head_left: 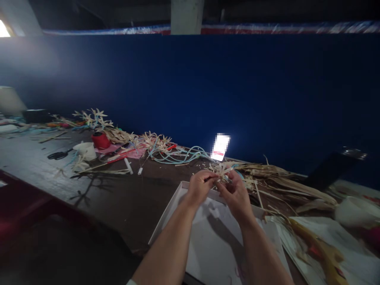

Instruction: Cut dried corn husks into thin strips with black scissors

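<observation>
L hand & R hand pinch pale papery strips over far edge of shallow white cardboard tray; brown tabletop extends off L edge, yellow gun-shaped tool near R edge.

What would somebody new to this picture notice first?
Probably the glowing screen before the dark blue backdrop. Below it, the left hand and right hand hold pale strips near the white tray's far edge. Farther left, a red spool stands out beside a white cup.
</observation>
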Action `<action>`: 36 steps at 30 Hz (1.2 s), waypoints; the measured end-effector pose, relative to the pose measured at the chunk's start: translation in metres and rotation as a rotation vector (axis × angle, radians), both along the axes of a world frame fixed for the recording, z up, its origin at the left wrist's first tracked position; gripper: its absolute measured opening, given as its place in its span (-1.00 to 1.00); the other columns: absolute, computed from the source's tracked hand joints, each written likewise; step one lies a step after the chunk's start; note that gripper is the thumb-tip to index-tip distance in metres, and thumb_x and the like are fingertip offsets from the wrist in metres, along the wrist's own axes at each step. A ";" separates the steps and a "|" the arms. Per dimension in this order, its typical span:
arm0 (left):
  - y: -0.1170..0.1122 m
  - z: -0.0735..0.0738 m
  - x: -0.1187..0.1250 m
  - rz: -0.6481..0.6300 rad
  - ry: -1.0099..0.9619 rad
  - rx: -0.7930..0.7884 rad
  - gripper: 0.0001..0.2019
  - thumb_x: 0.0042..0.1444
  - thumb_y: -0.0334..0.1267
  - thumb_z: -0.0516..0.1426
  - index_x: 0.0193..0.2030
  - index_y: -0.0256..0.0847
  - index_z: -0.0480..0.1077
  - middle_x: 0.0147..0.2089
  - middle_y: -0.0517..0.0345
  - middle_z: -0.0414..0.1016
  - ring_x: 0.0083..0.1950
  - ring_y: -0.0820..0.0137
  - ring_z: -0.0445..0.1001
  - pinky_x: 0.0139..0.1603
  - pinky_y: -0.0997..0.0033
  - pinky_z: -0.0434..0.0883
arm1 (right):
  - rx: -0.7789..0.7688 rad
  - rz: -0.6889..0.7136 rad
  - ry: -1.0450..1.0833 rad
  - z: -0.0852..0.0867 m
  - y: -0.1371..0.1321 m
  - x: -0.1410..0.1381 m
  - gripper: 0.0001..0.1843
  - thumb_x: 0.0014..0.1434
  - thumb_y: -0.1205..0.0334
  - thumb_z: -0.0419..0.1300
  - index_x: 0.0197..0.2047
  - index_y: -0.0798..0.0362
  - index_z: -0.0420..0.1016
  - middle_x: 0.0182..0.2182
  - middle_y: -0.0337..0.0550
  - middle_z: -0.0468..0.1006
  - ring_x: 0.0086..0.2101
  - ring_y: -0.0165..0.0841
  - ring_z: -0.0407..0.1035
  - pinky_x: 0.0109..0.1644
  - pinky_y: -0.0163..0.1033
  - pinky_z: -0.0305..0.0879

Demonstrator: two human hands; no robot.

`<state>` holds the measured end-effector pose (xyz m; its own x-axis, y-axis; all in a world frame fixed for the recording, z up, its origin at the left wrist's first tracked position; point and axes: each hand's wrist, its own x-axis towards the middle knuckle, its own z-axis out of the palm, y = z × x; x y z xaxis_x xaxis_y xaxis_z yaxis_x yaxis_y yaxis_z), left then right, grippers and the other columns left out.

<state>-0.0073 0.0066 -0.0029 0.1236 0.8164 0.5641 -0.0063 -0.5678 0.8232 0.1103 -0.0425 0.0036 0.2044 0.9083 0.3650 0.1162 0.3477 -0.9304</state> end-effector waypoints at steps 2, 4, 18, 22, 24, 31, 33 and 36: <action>-0.001 0.002 -0.001 -0.007 -0.014 0.014 -0.88 -0.06 -0.29 0.19 -0.35 -0.24 0.51 -0.32 0.09 0.50 -0.25 0.43 0.45 -0.18 0.46 0.37 | -0.022 0.000 0.031 0.001 0.000 0.000 -0.31 -0.04 0.15 0.25 0.17 -0.10 0.13 0.00 -0.06 0.32 -0.51 -0.52 0.30 -0.54 -0.37 0.24; -0.002 0.005 -0.002 -0.011 -0.033 0.007 -0.87 -0.05 -0.27 0.19 -0.36 -0.25 0.51 -0.32 0.08 0.47 -0.25 0.43 0.44 -0.20 0.47 0.37 | -0.068 -0.014 0.050 0.000 0.001 0.001 -0.31 -0.05 0.13 0.25 0.16 -0.08 0.15 -0.02 -0.05 0.35 -0.52 -0.50 0.33 -0.55 -0.37 0.25; -0.006 0.009 -0.002 -0.063 0.013 -0.014 -0.84 -0.01 -0.24 0.16 -0.31 -0.22 0.52 -0.32 0.08 0.46 -0.22 0.42 0.42 -0.17 0.45 0.36 | -0.142 -0.092 -0.065 -0.009 0.006 0.004 -0.70 -0.03 0.05 0.21 -0.30 0.10 0.51 -0.71 -0.28 0.39 -0.66 -0.46 0.24 -0.59 -0.38 0.15; -0.008 0.008 -0.002 -0.056 0.101 0.046 -0.79 0.05 -0.35 0.09 -0.19 -0.18 0.49 -0.26 0.09 0.45 -0.18 0.43 0.40 -0.12 0.45 0.34 | -0.110 -0.159 -0.067 -0.008 0.007 0.005 -0.69 -0.02 0.02 0.20 -0.29 0.07 0.51 -0.65 -0.27 0.43 -0.65 -0.46 0.28 -0.60 -0.38 0.17; -0.009 0.008 -0.003 -0.046 0.148 0.067 -0.72 0.04 -0.43 0.05 -0.12 -0.16 0.46 -0.24 0.09 0.44 -0.16 0.43 0.38 -0.10 0.44 0.33 | -0.081 -0.190 -0.065 -0.007 0.007 0.005 -0.70 -0.02 0.02 0.20 -0.30 0.06 0.51 -0.58 -0.24 0.46 -0.64 -0.45 0.30 -0.60 -0.38 0.19; -0.010 0.016 -0.011 -0.006 -0.198 -0.144 -0.69 -0.01 -0.41 0.04 -0.08 -0.25 0.36 -0.20 0.08 0.42 -0.30 0.50 0.36 -0.34 0.55 0.31 | -0.079 -0.193 -0.104 -0.005 0.005 0.005 -0.66 0.00 -0.04 0.16 -0.30 0.05 0.50 -0.53 -0.21 0.49 -0.62 -0.43 0.33 -0.57 -0.34 0.21; -0.008 0.017 -0.012 0.002 -0.312 -0.215 -0.68 0.01 -0.34 0.06 -0.05 -0.26 0.31 -0.22 0.08 0.41 -0.32 0.50 0.35 -0.39 0.57 0.29 | -0.088 -0.185 -0.112 -0.003 0.004 0.004 -0.67 -0.01 -0.04 0.17 -0.31 0.05 0.50 -0.55 -0.22 0.48 -0.62 -0.43 0.33 -0.56 -0.35 0.21; -0.008 0.016 -0.010 -0.004 -0.197 -0.200 -0.70 -0.02 -0.21 0.13 -0.13 -0.28 0.38 -0.29 0.10 0.41 -0.38 0.52 0.33 -0.39 0.56 0.28 | -0.092 -0.159 -0.099 -0.003 0.003 0.002 -0.69 -0.01 -0.01 0.18 -0.32 0.05 0.50 -0.63 -0.27 0.43 -0.63 -0.44 0.30 -0.56 -0.36 0.20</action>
